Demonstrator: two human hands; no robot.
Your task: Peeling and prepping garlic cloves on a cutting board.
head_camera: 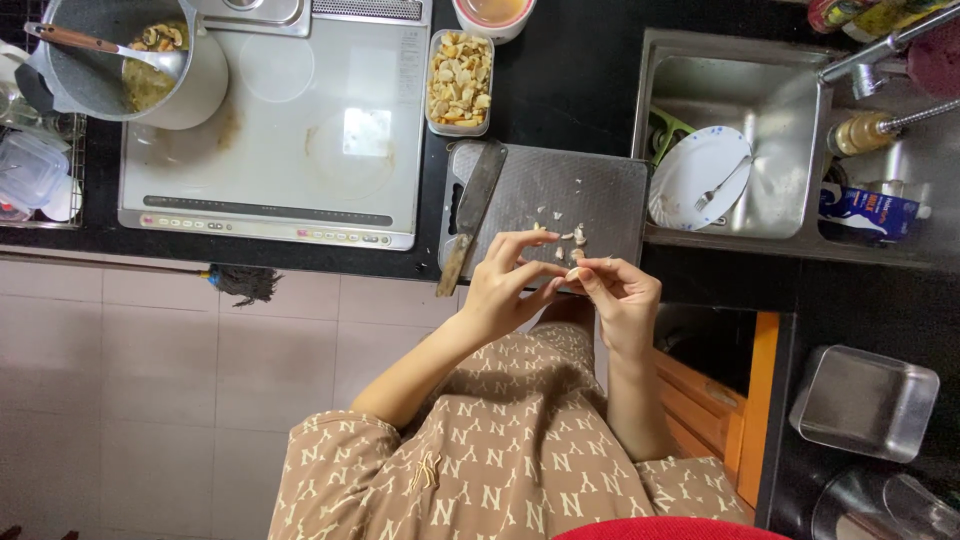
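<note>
Together, the left hand [505, 285] and right hand [622, 295] pinch a small pale garlic clove [573, 272] by fingertips just beside the grey cutting board [600, 190]; it looks light, firm, slippery-skinned.

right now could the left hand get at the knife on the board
Probably yes. The knife lies bare on the board, just beyond the left hand, with nothing between. But both hands are pinching a small pale piece, so that would go first.
</note>
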